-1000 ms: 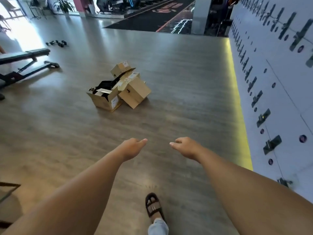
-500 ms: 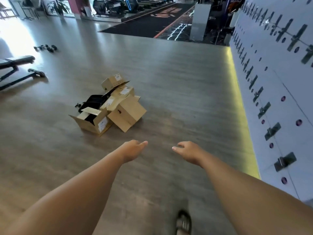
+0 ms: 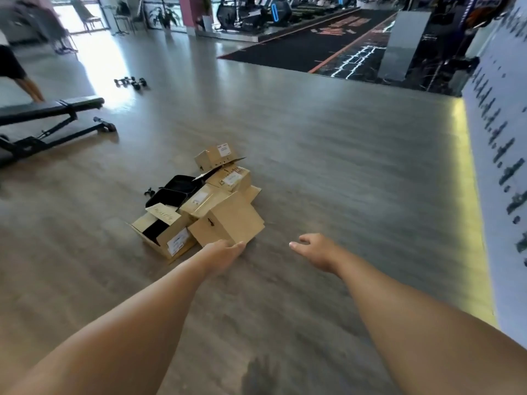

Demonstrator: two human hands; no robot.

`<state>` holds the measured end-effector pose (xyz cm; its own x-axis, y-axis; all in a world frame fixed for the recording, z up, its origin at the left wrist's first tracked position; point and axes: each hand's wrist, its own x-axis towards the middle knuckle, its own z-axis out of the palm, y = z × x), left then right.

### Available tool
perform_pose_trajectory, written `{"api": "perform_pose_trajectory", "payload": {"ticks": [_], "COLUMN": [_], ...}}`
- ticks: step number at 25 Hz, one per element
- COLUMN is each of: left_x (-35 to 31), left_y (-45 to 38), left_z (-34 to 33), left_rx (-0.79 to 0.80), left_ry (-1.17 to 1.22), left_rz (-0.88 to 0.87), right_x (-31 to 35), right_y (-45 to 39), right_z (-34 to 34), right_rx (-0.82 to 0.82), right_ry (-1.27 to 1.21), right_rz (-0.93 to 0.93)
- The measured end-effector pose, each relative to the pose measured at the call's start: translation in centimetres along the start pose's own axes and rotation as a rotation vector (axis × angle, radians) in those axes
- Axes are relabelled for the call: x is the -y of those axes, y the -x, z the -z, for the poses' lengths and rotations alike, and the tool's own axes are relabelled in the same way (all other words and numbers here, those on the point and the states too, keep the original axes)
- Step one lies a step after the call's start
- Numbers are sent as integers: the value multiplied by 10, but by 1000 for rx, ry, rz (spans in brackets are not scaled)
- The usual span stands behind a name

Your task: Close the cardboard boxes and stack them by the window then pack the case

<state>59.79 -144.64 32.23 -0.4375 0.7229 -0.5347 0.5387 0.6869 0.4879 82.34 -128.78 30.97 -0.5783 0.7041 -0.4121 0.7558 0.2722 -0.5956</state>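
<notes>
Several brown cardboard boxes lie in a heap on the wooden floor ahead. A tilted closed box is nearest. To its left sits an open box with raised flaps and something dark inside. A small box stands at the back. An open black case lies behind the open box, partly hidden. My left hand reaches forward with loose fingers, overlapping the near box's lower corner in the image; contact is unclear. My right hand hovers to the right, fingers relaxed, holding nothing.
A black weight bench stands at the left, with dumbbells beyond it and a person's leg at the far left. Bright windows are at the back left. A white wall with dark fittings runs along the right.
I have walked closer to the boxes and the view has turned left. Both arms stay stretched forward; my left hand now appears at the nearest box's corner.
</notes>
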Motion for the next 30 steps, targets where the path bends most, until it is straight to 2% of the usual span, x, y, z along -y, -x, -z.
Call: {"api": "perform_pose_trajectory", "payload": {"ticks": [8, 13, 18, 24, 30], "left_x": [-32, -44, -44, -30, 5], "left_y": [-196, -294, -369, -484, -580], "left_z": [67, 113, 131, 108, 26], "left_rx": [-44, -68, -115, -232, -194], "left_ry": [100, 141, 255, 431, 507], "left_rz": [74, 144, 276, 519, 664], "right_x": [29, 69, 92, 85, 15], "right_y": [-222, -348, -466, -652, -773], "right_z": [67, 107, 119, 78, 10], "right_rx": [106, 185, 303, 507, 616], "right_ry": [84, 169, 220, 302, 399], "right_rz": [19, 80, 139, 239, 259]}}
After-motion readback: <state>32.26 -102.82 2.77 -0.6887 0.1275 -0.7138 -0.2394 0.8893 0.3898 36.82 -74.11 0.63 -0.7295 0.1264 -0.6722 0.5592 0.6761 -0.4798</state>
